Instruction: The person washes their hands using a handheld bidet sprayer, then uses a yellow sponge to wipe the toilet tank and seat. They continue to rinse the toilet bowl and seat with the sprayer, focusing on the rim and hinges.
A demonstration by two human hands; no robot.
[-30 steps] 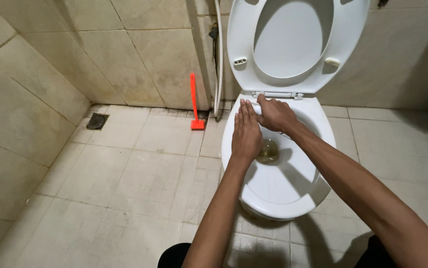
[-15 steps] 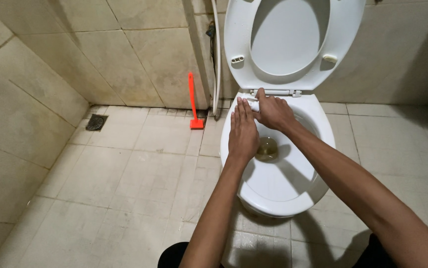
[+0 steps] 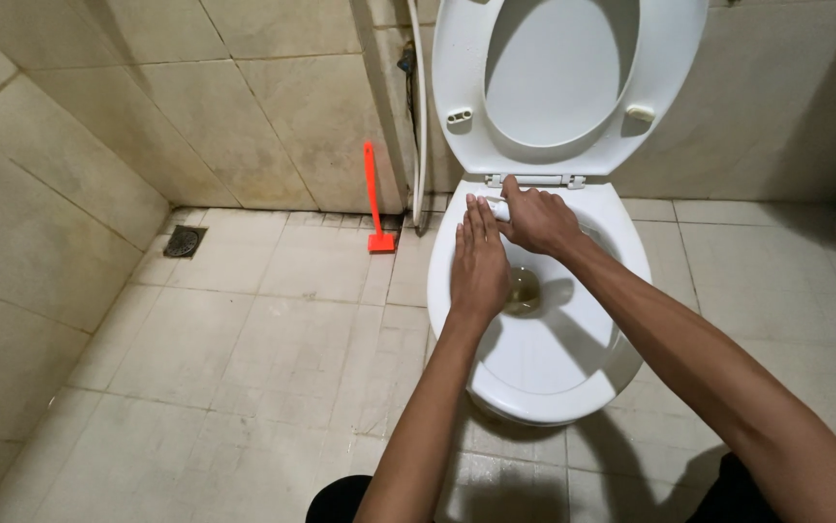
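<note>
**Two hands over the open toilet bowl**

I see my right hand [image 3: 537, 221] just right of centre in the frame, curled tight around a small white object [image 3: 497, 207] at the back rim of the bowl, right below the seat hinge. Only a short white end shows past the knuckles, so I cannot tell what kind of thing it is. My left hand [image 3: 479, 263] lies flat and released, fingers straight and together, palm down over the left side of the bowl, its fingertips just beside that white end; whether it touches the rim I cannot tell. It holds nothing.

Counting: I see two hands, both mine, one toilet [image 3: 540, 368], one raised seat and lid [image 3: 565, 87] leaning against the wall at the top of the frame, one orange long-handled tool [image 3: 374, 208] standing against the wall left of the bowl, one white hose [image 3: 421, 107] running down the wall beside it, and one floor drain [image 3: 184, 241] at the left edge.

The bowl holds a small pool of yellowish-brown water [image 3: 523, 289] at its bottom, between my wrists.
</note>
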